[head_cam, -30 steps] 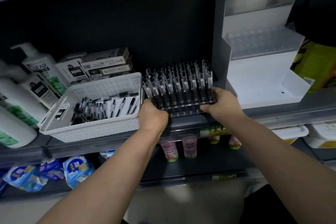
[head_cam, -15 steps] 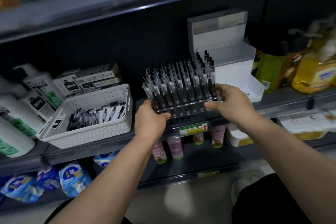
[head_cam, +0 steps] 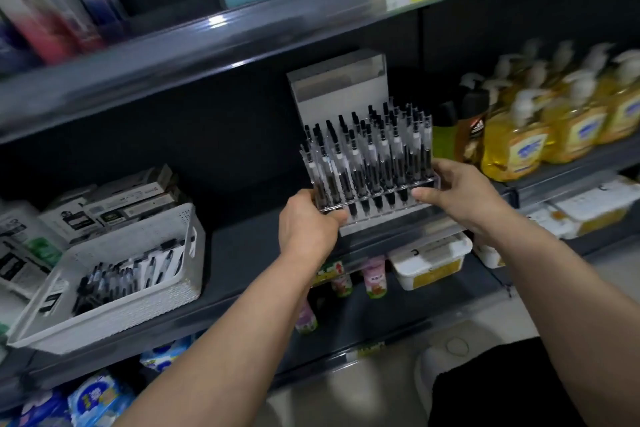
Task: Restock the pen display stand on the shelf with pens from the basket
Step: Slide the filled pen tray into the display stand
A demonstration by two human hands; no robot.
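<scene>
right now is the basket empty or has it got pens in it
Not empty. The white basket holds a loose pile of black-and-clear pens lying across its bottom, far below the rim.

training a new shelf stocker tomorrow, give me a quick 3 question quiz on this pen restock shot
1. True or false: the left hand and the right hand each grip an end of the clear pen rack.
2. Where is the white basket of loose pens relative to the rack? A) to its left, on the same shelf B) to its right C) on the shelf above
3. Fill in: the pump bottles to the right of the white display stand hold ___ liquid.
Key: 1 true; 2 A; 3 yellow
</scene>
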